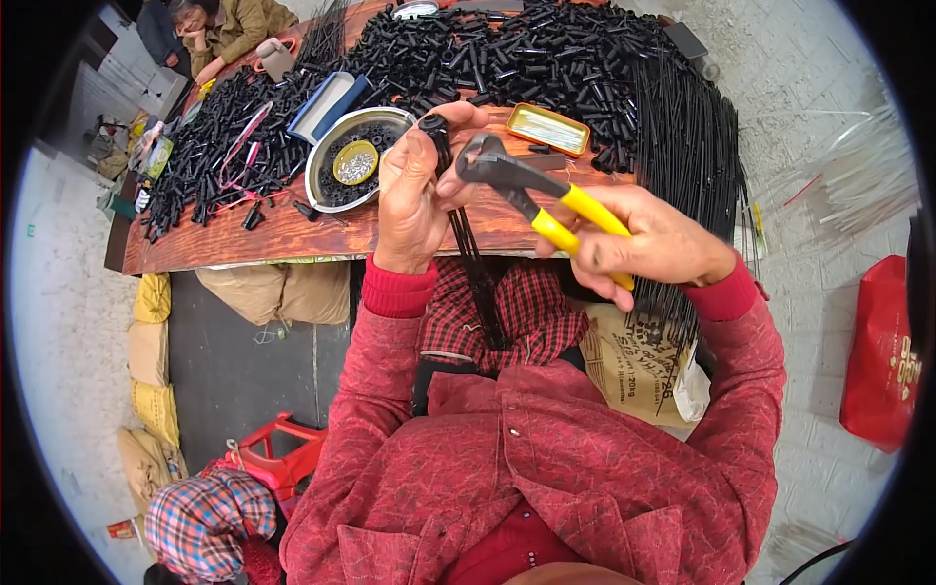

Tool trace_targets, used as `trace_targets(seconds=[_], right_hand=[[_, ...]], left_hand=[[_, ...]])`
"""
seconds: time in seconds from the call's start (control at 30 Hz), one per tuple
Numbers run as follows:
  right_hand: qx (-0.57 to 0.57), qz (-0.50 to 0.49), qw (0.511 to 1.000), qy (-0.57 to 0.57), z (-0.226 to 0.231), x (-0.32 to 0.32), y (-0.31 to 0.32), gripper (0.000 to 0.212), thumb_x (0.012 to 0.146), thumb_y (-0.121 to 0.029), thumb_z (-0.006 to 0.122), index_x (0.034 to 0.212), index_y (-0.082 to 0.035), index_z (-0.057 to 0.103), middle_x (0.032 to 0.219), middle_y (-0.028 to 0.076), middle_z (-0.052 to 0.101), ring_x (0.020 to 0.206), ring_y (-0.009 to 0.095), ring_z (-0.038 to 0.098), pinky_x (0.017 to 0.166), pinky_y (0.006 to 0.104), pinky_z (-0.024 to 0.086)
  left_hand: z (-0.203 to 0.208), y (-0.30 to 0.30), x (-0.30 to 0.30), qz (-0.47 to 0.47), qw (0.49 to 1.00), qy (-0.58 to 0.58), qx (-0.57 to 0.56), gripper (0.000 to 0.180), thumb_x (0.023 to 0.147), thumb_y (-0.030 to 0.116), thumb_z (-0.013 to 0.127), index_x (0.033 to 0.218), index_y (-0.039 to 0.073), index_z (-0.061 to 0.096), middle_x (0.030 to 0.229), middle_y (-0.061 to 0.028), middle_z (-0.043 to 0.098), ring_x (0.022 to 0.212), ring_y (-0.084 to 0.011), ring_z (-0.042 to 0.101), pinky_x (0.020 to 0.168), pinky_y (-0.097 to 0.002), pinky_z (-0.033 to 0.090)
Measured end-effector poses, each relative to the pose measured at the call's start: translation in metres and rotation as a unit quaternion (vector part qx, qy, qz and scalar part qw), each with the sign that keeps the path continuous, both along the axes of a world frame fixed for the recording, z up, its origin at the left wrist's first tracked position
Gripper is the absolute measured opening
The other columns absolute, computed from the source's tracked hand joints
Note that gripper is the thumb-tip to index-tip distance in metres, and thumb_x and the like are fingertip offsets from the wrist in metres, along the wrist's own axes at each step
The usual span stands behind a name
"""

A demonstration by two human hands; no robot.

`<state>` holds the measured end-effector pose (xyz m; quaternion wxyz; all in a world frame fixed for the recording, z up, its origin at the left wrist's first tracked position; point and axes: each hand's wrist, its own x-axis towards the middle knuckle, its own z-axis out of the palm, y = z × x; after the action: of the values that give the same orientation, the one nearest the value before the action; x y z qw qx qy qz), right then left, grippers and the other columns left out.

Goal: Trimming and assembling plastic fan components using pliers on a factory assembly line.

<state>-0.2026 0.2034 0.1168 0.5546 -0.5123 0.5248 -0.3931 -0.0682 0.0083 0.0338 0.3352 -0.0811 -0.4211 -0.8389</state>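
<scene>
My left hand (405, 200) is raised above the table's near edge, fingers wrapped round a black tube-shaped piece (438, 141). A bundle of thin black rods (475, 268) hangs down below that hand toward my lap. My right hand (658, 239) grips end-cutting pliers (522, 175) by their yellow handles. The pliers' dark jaws are beside the fingers of my left hand and the black piece; whether they touch it I cannot tell. Behind my left hand stands a metal bowl (313, 183) of small black parts, with a yellow dish (343, 176) of tiny silvery pieces inside.
Black tubular parts (507, 58) are heaped across the wooden table (283, 234). Long thin black rods (687, 156) overhang its right side. A yellow tin (549, 127) and a blue box (304, 109) stand between. A person (234, 29) leans at the far left; a red stool (285, 453) stands lower left.
</scene>
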Motion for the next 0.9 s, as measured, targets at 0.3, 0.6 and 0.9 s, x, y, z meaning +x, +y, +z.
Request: trace_targets(seconds=[0.3, 0.6, 0.9], right_hand=[[0.027, -0.037, 0.999, 0.023, 0.009, -0.008, -0.011, 0.041, 0.099, -0.031, 0.053, 0.124, 0.001, 0.049, 0.083, 0.008, 0.065, 0.063, 0.010, 0.062, 0.058, 0.0211, 0.051], [0.028, -0.004, 1.000, 0.014, 0.024, -0.005, -0.017, 0.047, 0.098, -0.028, 0.053, 0.134, 0.001, 0.044, 0.100, 0.013, 0.066, 0.077, 0.015, 0.068, 0.065, 0.0240, 0.054], [0.077, -0.008, 0.995, 0.058, 0.048, -0.007, -0.021, 0.045, 0.098, -0.023, 0.053, 0.134, 0.001, 0.041, 0.102, 0.015, 0.067, 0.078, 0.017, 0.069, 0.063, 0.0252, 0.054]], left_hand=[[-0.002, -0.001, 0.006, -0.006, 1.000, -0.006, -0.026, 0.048, 0.100, 0.037, 0.048, 0.122, -0.005, 0.053, 0.086, -0.0018, 0.055, 0.056, -0.0017, 0.033, 0.045, -0.0170, 0.024], [0.004, 0.005, 0.008, 0.002, 0.999, -0.021, -0.037, 0.052, 0.099, 0.042, 0.048, 0.120, -0.005, 0.053, 0.077, 0.0016, 0.047, 0.052, -0.0023, 0.030, 0.044, -0.0181, 0.021], [0.013, 0.017, 0.007, 0.114, 0.987, -0.071, -0.092, 0.046, 0.100, 0.041, 0.049, 0.118, -0.001, 0.056, 0.073, 0.0023, 0.047, 0.053, -0.0022, 0.032, 0.045, -0.0179, 0.022]])
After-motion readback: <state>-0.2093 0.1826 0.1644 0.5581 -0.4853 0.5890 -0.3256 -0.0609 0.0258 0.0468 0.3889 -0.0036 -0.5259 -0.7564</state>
